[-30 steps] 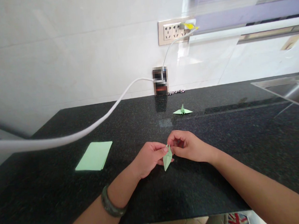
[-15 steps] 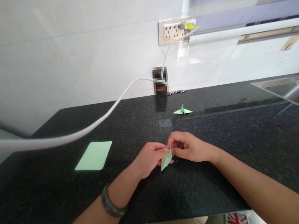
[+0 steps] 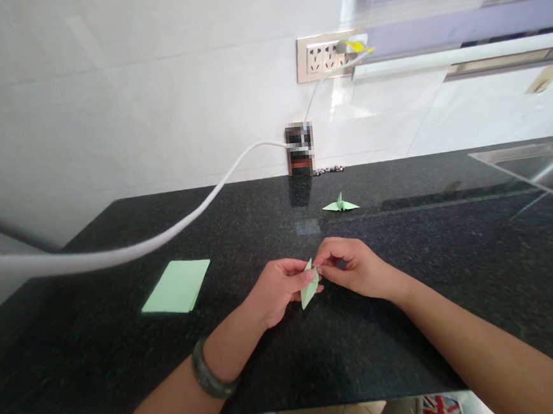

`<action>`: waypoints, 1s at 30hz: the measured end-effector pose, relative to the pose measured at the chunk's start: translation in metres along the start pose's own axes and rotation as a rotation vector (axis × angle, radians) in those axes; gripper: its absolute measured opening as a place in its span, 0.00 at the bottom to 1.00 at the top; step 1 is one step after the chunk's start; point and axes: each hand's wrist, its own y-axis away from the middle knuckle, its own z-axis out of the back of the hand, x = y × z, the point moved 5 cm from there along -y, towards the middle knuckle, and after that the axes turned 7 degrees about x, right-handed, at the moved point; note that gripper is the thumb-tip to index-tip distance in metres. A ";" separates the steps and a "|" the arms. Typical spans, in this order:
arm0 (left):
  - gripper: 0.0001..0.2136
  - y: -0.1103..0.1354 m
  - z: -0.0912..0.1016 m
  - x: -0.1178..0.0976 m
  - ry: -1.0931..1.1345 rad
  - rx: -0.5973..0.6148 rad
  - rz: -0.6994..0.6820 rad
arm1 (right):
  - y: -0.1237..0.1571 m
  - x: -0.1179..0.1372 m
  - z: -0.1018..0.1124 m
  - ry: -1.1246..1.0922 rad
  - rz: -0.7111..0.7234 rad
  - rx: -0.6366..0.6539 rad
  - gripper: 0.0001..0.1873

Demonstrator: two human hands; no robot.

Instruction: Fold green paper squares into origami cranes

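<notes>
A folded piece of light green paper (image 3: 309,292), narrow and pointed at both ends, is held above the dark counter. My left hand (image 3: 281,288) pinches it from the left, thumb on top and fingers behind. From the right, the thumb and forefinger of my right hand (image 3: 352,266) are closed on a small tip at the paper's upper right edge. Beyond my hands stands a finished green paper crane (image 3: 340,205) with its wings spread. A stack of green paper sheets (image 3: 176,287) lies to the left of my left hand.
Against the white wall leans a blurred-out upright object (image 3: 300,160) with a white cable (image 3: 200,210) running left. A beaded string (image 3: 330,170) lies beside it. The wall socket (image 3: 325,58) is above, and a metal sink (image 3: 541,164) sits at the right of the black counter (image 3: 365,359).
The folded paper has turned more upright, and its upper point now shows above my left thumb. My right fingers have shifted to its right edge. The whole view has moved slightly.
</notes>
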 end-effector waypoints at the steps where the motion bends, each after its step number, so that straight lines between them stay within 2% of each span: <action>1: 0.11 0.000 0.000 0.000 0.003 -0.004 -0.003 | 0.000 0.001 0.000 -0.001 0.013 -0.017 0.04; 9: 0.10 0.001 0.000 -0.006 -0.009 -0.103 -0.085 | 0.002 0.011 0.004 0.015 0.161 -0.123 0.03; 14: 0.08 0.000 0.000 -0.006 -0.010 -0.083 -0.129 | 0.002 0.020 0.005 0.093 0.278 -0.109 0.05; 20: 0.08 0.000 -0.001 -0.008 0.028 -0.041 -0.176 | 0.004 0.022 0.005 0.193 0.332 -0.114 0.08; 30: 0.07 0.000 -0.002 -0.010 0.052 -0.043 -0.193 | 0.006 0.025 0.003 0.268 0.362 -0.115 0.09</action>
